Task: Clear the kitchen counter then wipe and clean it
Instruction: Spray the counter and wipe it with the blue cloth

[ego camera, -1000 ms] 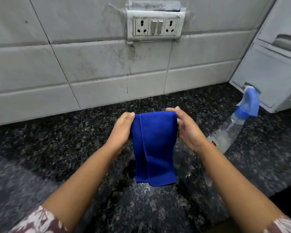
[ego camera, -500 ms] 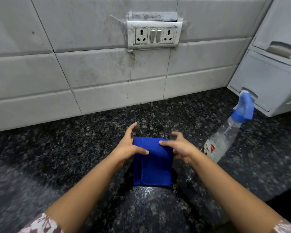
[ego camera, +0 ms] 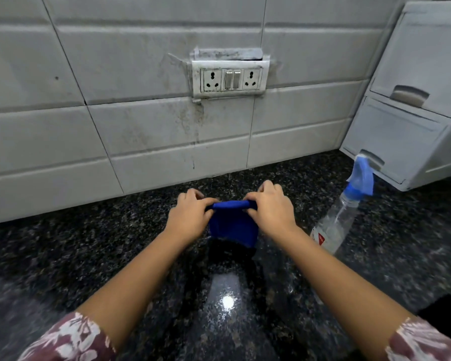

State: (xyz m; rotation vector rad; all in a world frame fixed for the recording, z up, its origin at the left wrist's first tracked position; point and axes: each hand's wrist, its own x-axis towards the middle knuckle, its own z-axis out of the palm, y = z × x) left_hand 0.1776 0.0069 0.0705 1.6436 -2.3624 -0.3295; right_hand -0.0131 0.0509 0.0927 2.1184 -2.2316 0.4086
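Note:
A folded blue cloth point(ego camera: 232, 227) sits in the middle of the black speckled granite counter point(ego camera: 89, 256). My left hand point(ego camera: 190, 217) grips its far left corner and my right hand point(ego camera: 271, 212) grips its far right corner, fingers curled round the folded top edge. The cloth's lower part hangs down to the wet, shiny counter between my wrists. A clear spray bottle point(ego camera: 336, 225) with a blue trigger head stands just right of my right hand, apart from it.
The white tiled wall point(ego camera: 141, 131) runs along the back of the counter, with a socket and switch plate point(ego camera: 231, 78). A white plastic drawer unit point(ego camera: 412, 113) stands at the back right corner. A dark gap opens at the counter's near right edge.
The cloth hung long from both hands, was then laid flat and folded on the counter, and now both hands grip its far folded edge. The view has tilted up.

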